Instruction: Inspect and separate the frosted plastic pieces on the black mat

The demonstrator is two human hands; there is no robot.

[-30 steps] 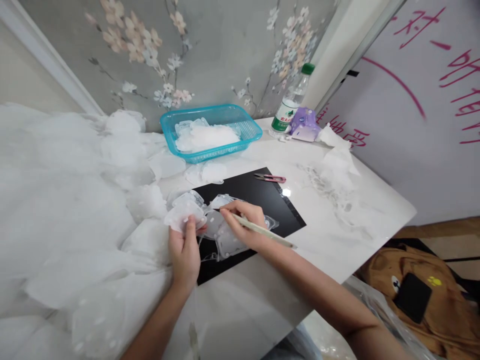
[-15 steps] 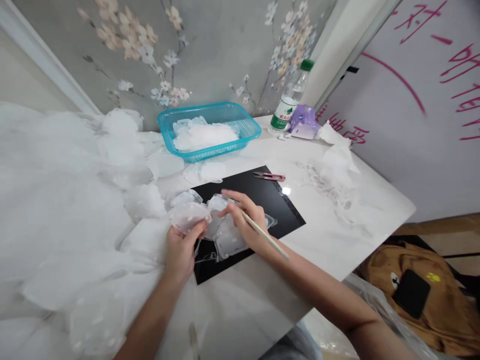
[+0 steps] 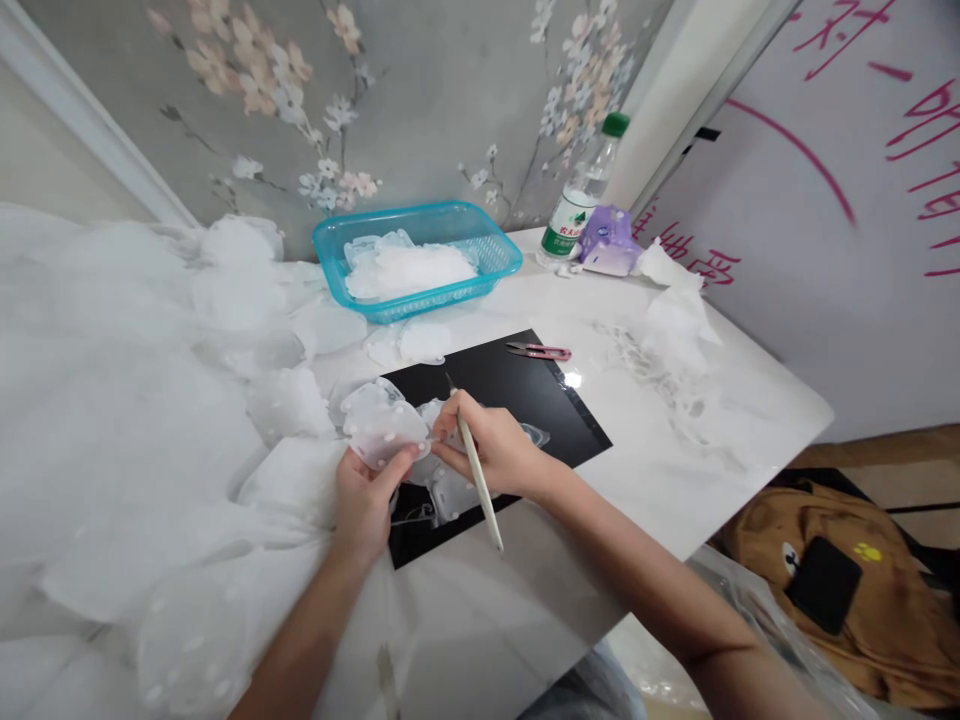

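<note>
My left hand (image 3: 365,505) pinches a translucent white piece of sheet (image 3: 386,432) with small round tabs along its edge, thumb on top. My right hand (image 3: 491,445) is closed round a slim, pale-handled pen-like tool (image 3: 480,485). Its thin dark tip points up and away, clear of the piece. The right fingertips meet the right edge of the held piece; whether they pinch it I cannot tell. Beneath both hands, more such pieces (image 3: 452,495) lie on a black board (image 3: 495,370), partly hidden by the right hand.
Pink-handled thread snips (image 3: 540,351) rest at the board's far edge. Behind stands a blue basket (image 3: 420,305) holding white pieces. A large white heap (image 3: 135,400) covers the table's left. A bottle (image 3: 574,215), a purple packet (image 3: 609,240) and scraps (image 3: 675,370) are at right.
My right hand has drawn its fingers in to the edge of the held piece. The tool has swung steeper, its rear end moving left and toward me. The held piece has shifted slightly right.
</note>
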